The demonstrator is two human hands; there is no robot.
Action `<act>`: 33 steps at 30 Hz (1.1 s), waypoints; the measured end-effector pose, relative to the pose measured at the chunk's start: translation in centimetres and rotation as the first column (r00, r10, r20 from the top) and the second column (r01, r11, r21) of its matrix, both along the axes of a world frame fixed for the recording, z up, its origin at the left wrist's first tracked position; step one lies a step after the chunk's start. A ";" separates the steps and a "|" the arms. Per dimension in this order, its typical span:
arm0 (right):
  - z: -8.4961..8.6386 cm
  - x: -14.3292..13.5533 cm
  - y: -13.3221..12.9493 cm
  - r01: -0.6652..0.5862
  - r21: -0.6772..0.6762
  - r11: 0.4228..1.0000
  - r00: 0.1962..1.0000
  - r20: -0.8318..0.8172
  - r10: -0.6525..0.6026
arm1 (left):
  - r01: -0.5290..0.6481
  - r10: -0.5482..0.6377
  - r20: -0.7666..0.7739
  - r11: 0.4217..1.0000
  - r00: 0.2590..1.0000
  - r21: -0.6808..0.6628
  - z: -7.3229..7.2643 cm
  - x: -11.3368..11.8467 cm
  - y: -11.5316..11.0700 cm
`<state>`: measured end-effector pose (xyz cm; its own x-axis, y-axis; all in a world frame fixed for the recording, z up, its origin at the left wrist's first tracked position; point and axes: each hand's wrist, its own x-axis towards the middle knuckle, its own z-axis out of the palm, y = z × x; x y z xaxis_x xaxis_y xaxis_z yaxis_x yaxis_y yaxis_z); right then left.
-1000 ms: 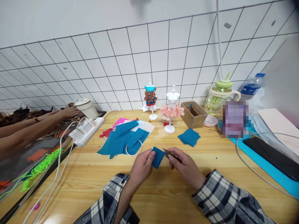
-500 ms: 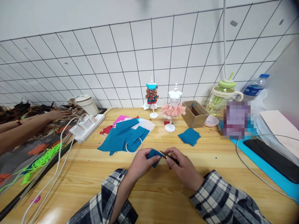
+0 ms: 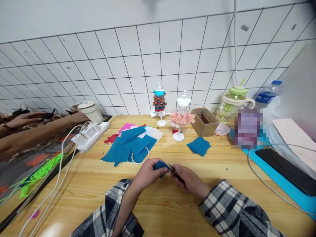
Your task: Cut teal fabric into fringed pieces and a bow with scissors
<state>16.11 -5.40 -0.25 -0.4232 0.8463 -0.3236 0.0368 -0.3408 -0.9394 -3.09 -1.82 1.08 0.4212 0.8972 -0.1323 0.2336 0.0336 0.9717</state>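
Note:
Between thumb and fingers, my left hand (image 3: 148, 175) pinches a small piece of blue fabric (image 3: 160, 165). My right hand (image 3: 190, 180) is closed around small dark scissors (image 3: 178, 175), whose tips meet the right edge of that piece. Behind my left hand lie larger blue fabric scraps (image 3: 128, 143) with a white ring (image 3: 133, 158) on them. A stack of cut blue pieces (image 3: 199, 146) rests beyond my right hand. A white mini mannequin (image 3: 183, 102) wears a pink ruffled skirt, and another mannequin (image 3: 159, 99) is dressed in blue and brown.
At the left, another person's arms (image 3: 49, 130) reach over a dark pile near a power strip (image 3: 92, 138) with white cables. A cardboard box (image 3: 204, 126), pink bowl (image 3: 222, 129), green-lidded jug (image 3: 230, 104) and black phone (image 3: 283, 169) are at the right.
The scissors and my right hand have moved slightly left, closer to the fabric in my left hand. The other person's arms at the left have shifted, and a second hand shows there.

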 end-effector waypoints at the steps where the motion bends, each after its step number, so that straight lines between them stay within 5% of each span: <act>1: 0.0 0.0 0.0 -0.005 -0.011 1.000 1.000 -0.007 0.005 | 0.003 -0.003 0.003 1.000 1.000 0.000 -0.1 -0.1 0.1; 9: -0.1 0.2 -0.8 -0.063 0.000 0.998 0.998 0.002 0.063 | 0.020 -0.020 -0.024 1.000 1.000 0.001 0.0 0.2 0.0; 16: -0.9 -0.3 -2.2 0.021 0.209 0.978 0.998 0.060 -0.035 | 0.029 -0.029 -0.027 1.000 0.999 -0.001 0.0 0.1 -0.4; 22: -0.6 -0.4 -1.9 -0.010 0.148 0.989 1.000 0.024 0.006 | 0.017 -0.015 0.031 0.995 0.999 -0.094 -0.1 -0.1 -0.4; 33: -0.3 0.2 -0.5 -0.008 0.000 1.000 0.999 -0.036 0.008 | 0.033 -0.033 -0.026 0.999 0.999 0.029 0.7 0.3 -0.4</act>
